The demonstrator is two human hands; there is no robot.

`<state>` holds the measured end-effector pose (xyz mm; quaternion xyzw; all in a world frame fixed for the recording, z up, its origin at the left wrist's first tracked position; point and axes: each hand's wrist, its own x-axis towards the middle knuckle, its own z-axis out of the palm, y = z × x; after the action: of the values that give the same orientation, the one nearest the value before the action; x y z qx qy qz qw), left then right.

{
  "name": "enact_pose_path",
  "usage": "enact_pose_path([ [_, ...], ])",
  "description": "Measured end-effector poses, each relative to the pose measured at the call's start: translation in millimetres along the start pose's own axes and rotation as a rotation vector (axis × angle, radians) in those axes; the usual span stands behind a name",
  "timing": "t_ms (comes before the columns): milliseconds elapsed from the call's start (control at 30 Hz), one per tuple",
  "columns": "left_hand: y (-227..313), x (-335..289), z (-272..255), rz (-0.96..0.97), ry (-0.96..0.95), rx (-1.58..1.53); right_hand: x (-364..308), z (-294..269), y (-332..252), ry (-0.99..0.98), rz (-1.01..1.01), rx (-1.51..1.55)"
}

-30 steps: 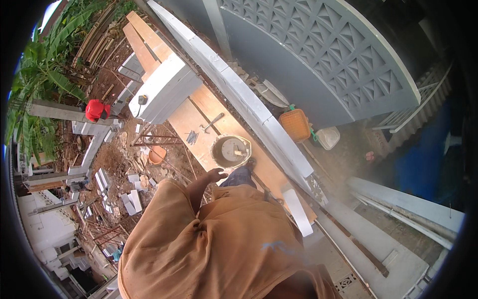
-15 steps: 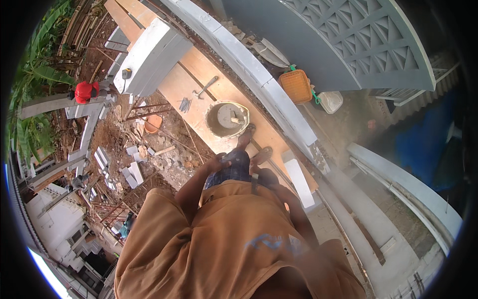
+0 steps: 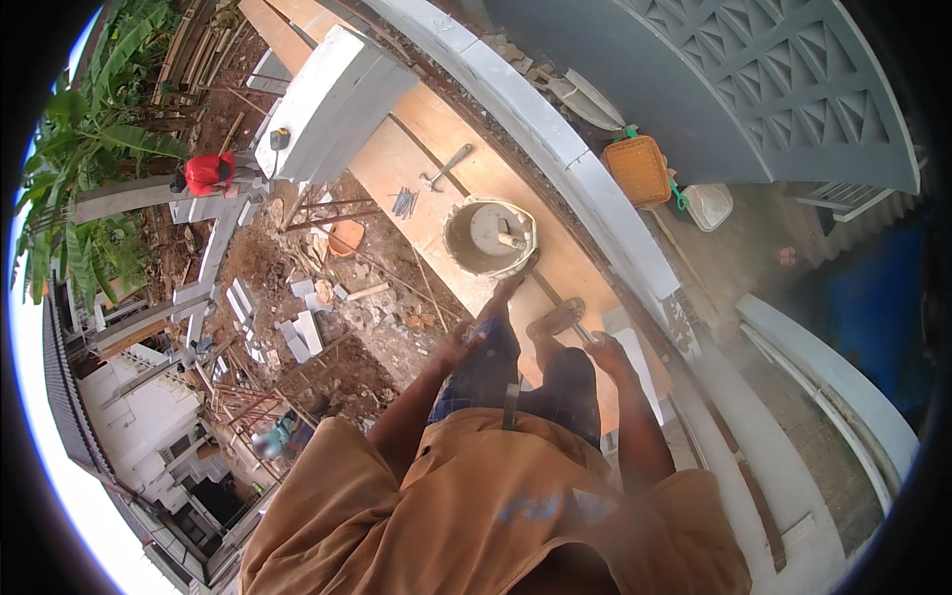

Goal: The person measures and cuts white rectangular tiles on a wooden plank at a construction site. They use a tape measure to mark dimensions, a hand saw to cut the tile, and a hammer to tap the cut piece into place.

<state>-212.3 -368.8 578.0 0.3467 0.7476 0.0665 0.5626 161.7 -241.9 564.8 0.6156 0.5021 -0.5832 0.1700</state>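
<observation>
My left hand (image 3: pixel 459 345) is beside my left thigh, its fingers partly spread, and I see nothing in it. On the other side, my right hand (image 3: pixel 610 357) hangs near a pale block (image 3: pixel 645 372), with fingers loosely apart and no object visible in them. Ahead of my feet a mortar-smeared bucket (image 3: pixel 461 238) stands on the plywood planks (image 3: pixel 397 144); a small handled tool (image 3: pixel 511 239) lies inside it. Beyond the bucket are a claw hammer (image 3: pixel 451 166) and a small pile of nails (image 3: pixel 404 202). A tape measure (image 3: pixel 280 139) rests on a big white block (image 3: pixel 332 94).
A pale block wall (image 3: pixel 555 139) runs along the planks' right side. Past it stand an orange basket (image 3: pixel 637 172) and a white tub (image 3: pixel 709 206). Lower on the left lie rubble and broken blocks (image 3: pixel 302 337), and a person in red (image 3: pixel 209 175) bends over.
My right hand has come into sight beside my right thigh. My left hand has shifted slightly off the thigh. The view has swung, so the bucket and planks sit further right.
</observation>
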Motion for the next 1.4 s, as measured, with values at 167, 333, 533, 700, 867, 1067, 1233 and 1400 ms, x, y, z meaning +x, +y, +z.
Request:
enact_pose_path([
  [167, 6, 54, 37, -0.039, -0.055, 0.035, 140, 2, -73, 0.242, -0.285, 0.040],
  [333, -39, 104, 84, 0.136, -0.045, 0.357, 292, 7, -205, 0.253, -0.438, -0.098],
  [533, -16, 119, 48, 0.055, -0.018, 0.158, 476, 65, -300, 0.234, -0.632, -0.493],
  [700, -22, 127, 38, 0.135, 0.120, 0.023, 594, 139, -364, 0.162, -0.607, -0.803],
  [867, -20, 128, 18, 0.117, 0.061, -0.035, 680, 167, -379, 0.353, -0.886, -0.871],
  [1067, -17, 127, 7, 0.110, 0.116, -0.233, 649, 157, -383, 0.011, -0.605, -1.069],
  [1233, -93, 171, 20, -0.159, 0.405, -0.887, 592, 113, -388, -0.225, -0.575, -0.780],
  [1400, -203, 335, -17, -0.132, 0.710, -0.163, 484, -8, -283, -0.205, -0.453, -0.142],
])
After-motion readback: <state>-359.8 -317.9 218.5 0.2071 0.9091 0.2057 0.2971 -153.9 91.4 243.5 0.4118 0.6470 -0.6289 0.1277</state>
